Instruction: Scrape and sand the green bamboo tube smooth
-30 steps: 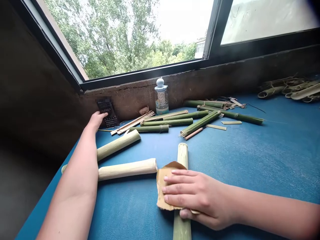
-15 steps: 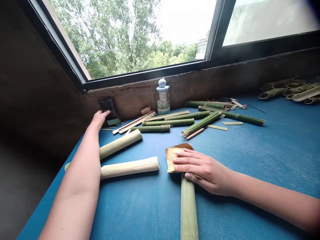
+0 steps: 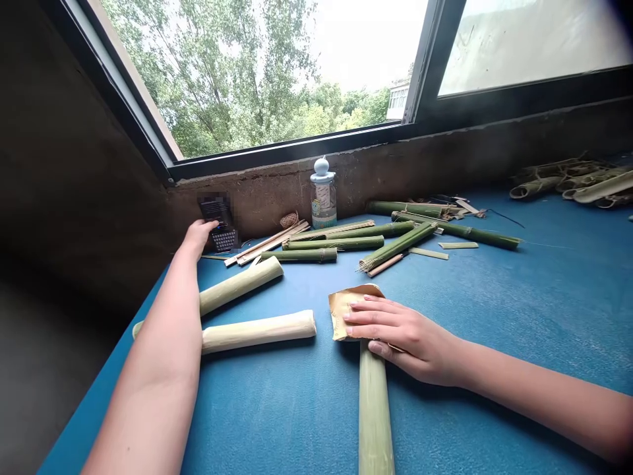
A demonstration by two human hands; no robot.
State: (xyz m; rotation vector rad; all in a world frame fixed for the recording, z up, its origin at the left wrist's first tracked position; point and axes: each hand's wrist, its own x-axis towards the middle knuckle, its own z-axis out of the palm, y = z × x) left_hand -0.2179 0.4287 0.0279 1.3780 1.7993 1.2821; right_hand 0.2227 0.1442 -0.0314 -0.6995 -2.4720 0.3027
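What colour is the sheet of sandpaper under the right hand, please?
The folded sandpaper sheet is a light tan, best seen in the head view.

Bare left arm (image 3: 153, 356) rising from the bottom left of the frame, left hand (image 3: 199, 237) reaching toward the upper left, fingers (image 3: 208, 225) loosely curled, bare right forearm (image 3: 534, 389) entering from the right edge, right hand (image 3: 408, 340) palm down near centre, its fingers (image 3: 376, 318) straight, pointing left

Sandpaper (image 3: 346, 311) wrapped over a pale green bamboo tube (image 3: 374, 415)

The creased tan sheet covers the tube's far end, pressed down by the right hand (image 3: 408, 340). The left hand (image 3: 198, 237) touches a black pad (image 3: 217, 221), perhaps a grater; blurring hides it.
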